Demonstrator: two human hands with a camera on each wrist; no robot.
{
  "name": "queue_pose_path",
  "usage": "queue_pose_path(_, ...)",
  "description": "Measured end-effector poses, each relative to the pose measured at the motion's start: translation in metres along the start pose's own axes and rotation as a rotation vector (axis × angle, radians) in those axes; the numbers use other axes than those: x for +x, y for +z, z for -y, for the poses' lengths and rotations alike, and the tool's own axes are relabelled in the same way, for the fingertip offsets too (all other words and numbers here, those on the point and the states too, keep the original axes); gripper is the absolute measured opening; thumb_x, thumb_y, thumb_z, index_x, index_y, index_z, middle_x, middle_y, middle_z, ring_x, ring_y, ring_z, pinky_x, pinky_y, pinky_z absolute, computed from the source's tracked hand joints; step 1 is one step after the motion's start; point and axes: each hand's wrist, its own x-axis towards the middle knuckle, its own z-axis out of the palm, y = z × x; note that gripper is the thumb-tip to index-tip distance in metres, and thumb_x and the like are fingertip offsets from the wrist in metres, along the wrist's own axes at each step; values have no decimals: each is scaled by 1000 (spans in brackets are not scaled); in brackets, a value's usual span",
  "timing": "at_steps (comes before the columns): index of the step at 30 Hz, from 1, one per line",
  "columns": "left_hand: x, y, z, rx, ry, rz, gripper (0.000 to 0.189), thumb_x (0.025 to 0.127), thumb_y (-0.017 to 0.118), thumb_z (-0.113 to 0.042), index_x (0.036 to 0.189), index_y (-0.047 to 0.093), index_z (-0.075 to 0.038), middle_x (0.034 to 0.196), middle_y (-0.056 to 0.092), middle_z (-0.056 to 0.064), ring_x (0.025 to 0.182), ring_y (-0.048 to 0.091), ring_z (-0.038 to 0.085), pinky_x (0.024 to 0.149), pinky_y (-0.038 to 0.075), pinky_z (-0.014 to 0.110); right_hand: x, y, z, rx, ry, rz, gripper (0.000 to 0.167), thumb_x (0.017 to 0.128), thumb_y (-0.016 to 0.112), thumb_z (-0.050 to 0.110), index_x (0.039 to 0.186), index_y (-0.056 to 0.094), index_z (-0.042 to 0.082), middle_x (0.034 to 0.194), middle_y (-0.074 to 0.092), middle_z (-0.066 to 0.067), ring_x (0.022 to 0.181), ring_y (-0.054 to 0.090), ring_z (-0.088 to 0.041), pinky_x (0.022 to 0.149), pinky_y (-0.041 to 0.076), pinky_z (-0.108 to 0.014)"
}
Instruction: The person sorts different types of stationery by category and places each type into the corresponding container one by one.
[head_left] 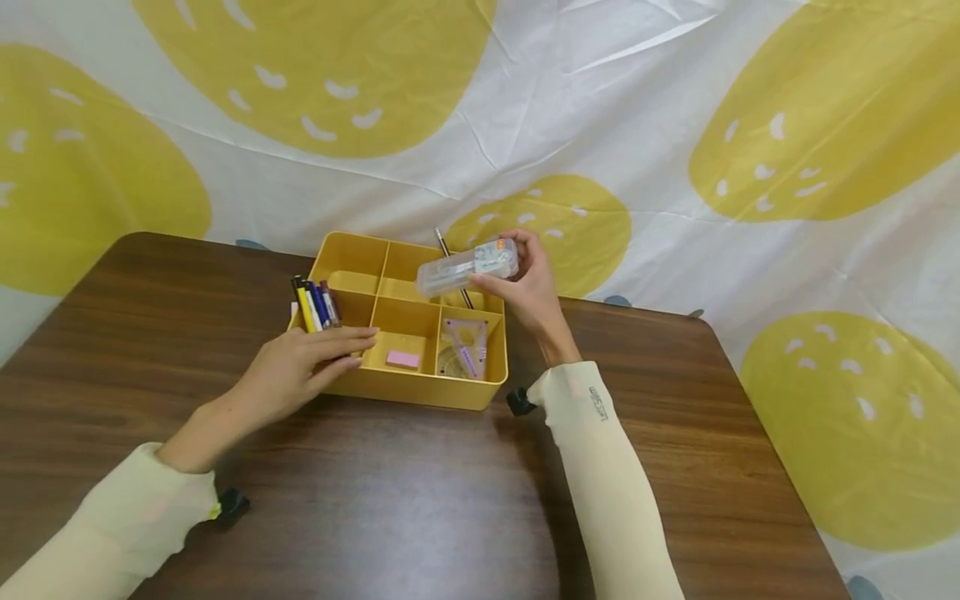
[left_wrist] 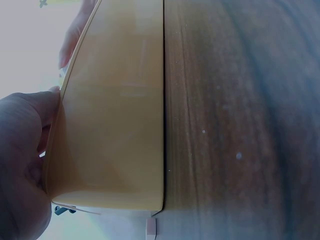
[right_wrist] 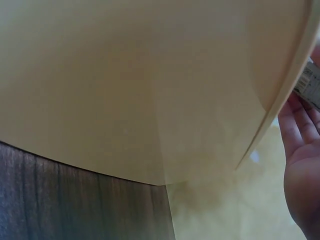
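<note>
A yellow desk organizer [head_left: 412, 390] with several compartments stands on the table. Above its back right part, my right hand [head_left: 528, 287] grips a clear plastic case [head_left: 457, 268] with a printed label, tilted in the air. My left hand [head_left: 296, 367] rests across the organizer's front left rim, fingers extended over the compartments; the left wrist view shows that hand [left_wrist: 22, 135] against the rim. Pens and markers [head_left: 317, 304] lean in the front left compartment. A pink eraser [head_left: 403, 359] lies in the front middle one. Clear set squares [head_left: 467, 346] occupy the front right.
A striped pencil [head_left: 442, 242] stands tilted at the back right, partly behind the case. The brown wooden table [head_left: 420, 500] extends around the organizer. A white cloth with yellow shapes [head_left: 555, 125] hangs behind the table's far edge.
</note>
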Motion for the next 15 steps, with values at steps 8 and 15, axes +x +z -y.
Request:
queue_pose_path(8, 1, 0, -1, 2, -9, 15, 35, 90, 68, -15, 124, 65, -10, 127, 62, 2, 101, 64, 23, 74, 47, 44, 6, 5, 0, -133, 39, 23, 56, 77, 76, -4, 121, 41, 0, 104, 59, -11, 83, 57, -19, 67, 48, -25)
queue_pose_path(15, 1, 0, 0, 5, -6, 4, 35, 89, 68, -14, 124, 65, -9, 126, 62, 3, 100, 64, 23, 73, 46, 44, 17, 6, -19, -292, 31, 68, 61, 76, 82, 12, 123, 44, 6, 109, 61, -8, 90, 57, -21, 78, 48, -29)
